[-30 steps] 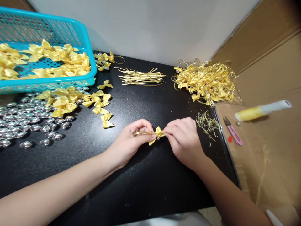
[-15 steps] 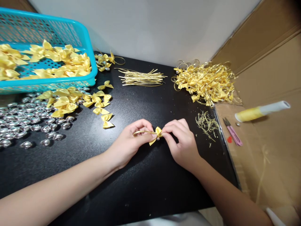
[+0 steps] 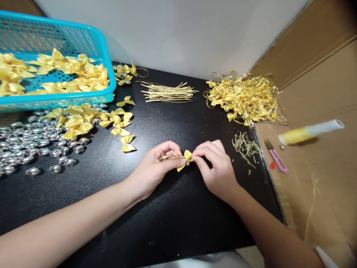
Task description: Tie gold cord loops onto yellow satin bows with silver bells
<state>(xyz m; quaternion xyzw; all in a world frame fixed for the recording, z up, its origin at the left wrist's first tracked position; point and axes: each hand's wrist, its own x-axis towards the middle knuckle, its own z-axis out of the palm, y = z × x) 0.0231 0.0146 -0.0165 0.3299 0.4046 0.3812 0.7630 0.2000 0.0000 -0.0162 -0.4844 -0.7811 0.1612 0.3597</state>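
Note:
My left hand [image 3: 160, 165] pinches a yellow ribbon bow [image 3: 187, 155] and the gold cord loop [image 3: 167, 158] that runs out from it to the left. My right hand [image 3: 216, 167] is closed at the bow's right side, thumb and forefinger pinched on the cord end there; the fingertips cover most of that end. A small silver bead [image 3: 187, 163] shows just under the bow's knot. Both hands hover just above the black table [image 3: 167, 223], close together.
A turquoise basket [image 3: 110, 74] of yellow bows stands at back left, with silver beads [image 3: 32, 171] before it. Gold cords [image 3: 170, 92] lie at the back, finished bow loops [image 3: 245, 96] at right. Cord clippings [image 3: 247, 147], pink thread snips [image 3: 279, 160] and a tube [image 3: 311, 132] lie rightward.
Hardly anything differs. Both hands keep their pinch on the bow and cord, and the gold loop has shifted very slightly. The whole view has moved a touch.

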